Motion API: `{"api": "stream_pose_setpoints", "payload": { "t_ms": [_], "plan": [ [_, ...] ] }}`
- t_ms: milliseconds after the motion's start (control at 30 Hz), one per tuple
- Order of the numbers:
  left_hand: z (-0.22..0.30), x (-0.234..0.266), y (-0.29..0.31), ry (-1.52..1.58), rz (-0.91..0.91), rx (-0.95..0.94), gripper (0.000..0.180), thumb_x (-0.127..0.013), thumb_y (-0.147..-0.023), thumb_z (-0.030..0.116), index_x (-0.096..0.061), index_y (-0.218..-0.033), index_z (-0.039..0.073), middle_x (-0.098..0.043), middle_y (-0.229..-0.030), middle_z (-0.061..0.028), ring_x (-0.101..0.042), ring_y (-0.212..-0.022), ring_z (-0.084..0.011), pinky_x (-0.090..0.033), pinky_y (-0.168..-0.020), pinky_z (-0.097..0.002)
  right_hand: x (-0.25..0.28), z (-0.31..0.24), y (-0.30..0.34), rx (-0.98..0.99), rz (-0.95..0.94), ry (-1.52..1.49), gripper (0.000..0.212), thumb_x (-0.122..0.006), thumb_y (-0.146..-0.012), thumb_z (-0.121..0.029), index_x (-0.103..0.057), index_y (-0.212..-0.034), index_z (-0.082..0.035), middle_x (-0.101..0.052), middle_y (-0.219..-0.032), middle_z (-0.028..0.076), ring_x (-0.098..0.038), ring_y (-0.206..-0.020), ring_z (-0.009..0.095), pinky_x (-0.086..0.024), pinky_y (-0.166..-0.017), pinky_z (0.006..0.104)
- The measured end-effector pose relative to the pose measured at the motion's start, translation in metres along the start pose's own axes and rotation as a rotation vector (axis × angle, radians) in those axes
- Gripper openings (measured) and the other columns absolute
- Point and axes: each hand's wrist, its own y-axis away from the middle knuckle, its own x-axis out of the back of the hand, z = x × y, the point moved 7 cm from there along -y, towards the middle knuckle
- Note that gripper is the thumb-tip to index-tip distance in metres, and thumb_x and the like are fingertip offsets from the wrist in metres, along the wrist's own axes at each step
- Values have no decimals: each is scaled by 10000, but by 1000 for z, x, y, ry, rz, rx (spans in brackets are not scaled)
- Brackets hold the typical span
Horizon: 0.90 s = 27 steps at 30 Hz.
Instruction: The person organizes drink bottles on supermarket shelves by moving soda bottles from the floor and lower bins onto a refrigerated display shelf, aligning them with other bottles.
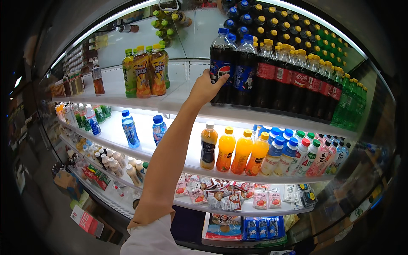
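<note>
On the upper shelf, my left hand is closed around the left side of a dark cola bottle with a blue cap and blue label. The thumb lies across the label, while the other fingers go behind the bottle, mostly hidden. This bottle stands upright at the left front of the cola group. Right beside it is another blue-capped cola bottle. Farther right come rows of cola bottles with red labels and yellow caps. My left forearm reaches up across the lower shelves. My right hand is not in view.
Tea bottles stand left on the upper shelf. Below are orange juice bottles, milk drink bottles and two blue-capped bottles. Lower down lie small snack packets. The upper shelf's front edge runs under the colas.
</note>
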Motion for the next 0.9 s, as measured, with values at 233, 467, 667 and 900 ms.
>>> {"api": "stream_pose_setpoints", "payload": {
  "t_ms": [233,467,667,900],
  "plan": [
    [-7,-9,-9,170,-101,-53,885,-499,-836,708,-452,-1279,-57,-594,-1171,-250,-571,-1113,-338,-413,-983,-377,26,-31,24,-91,99,129,921,-838,-654,-431,-437,-1348,24,-572,-1236,239,-516,-1175,358,-378,-1016,452],
    [7,-14,-1,22,0,53,909,-456,-841,724,-436,-1238,-93,-598,-1131,-287,-583,-1097,-386,-438,-947,-378,-15,61,2,-157,59,109,937,-821,-644,-502,-450,-1351,-11,-576,-1236,208,-507,-1169,361,-362,-1022,459],
    [-24,-23,-17,86,54,145,933,-476,-819,737,-456,-1192,-118,-616,-1058,-274,-615,-1016,-354,-462,-892,-371,-30,105,-9,50,401,437,990,-841,-586,-545,-464,-1345,-32,-575,-1233,191,-538,-1116,344,-414,-978,437],
    [-38,-21,-24,8,220,-15,924,-501,-816,727,-433,-1263,-79,-551,-1179,-250,-527,-1132,-318,-373,-1004,-358,10,30,23,98,374,232,954,-841,-598,-500,-464,-1352,-52,-576,-1238,157,-557,-1096,321,-442,-948,420]
  ]
}}
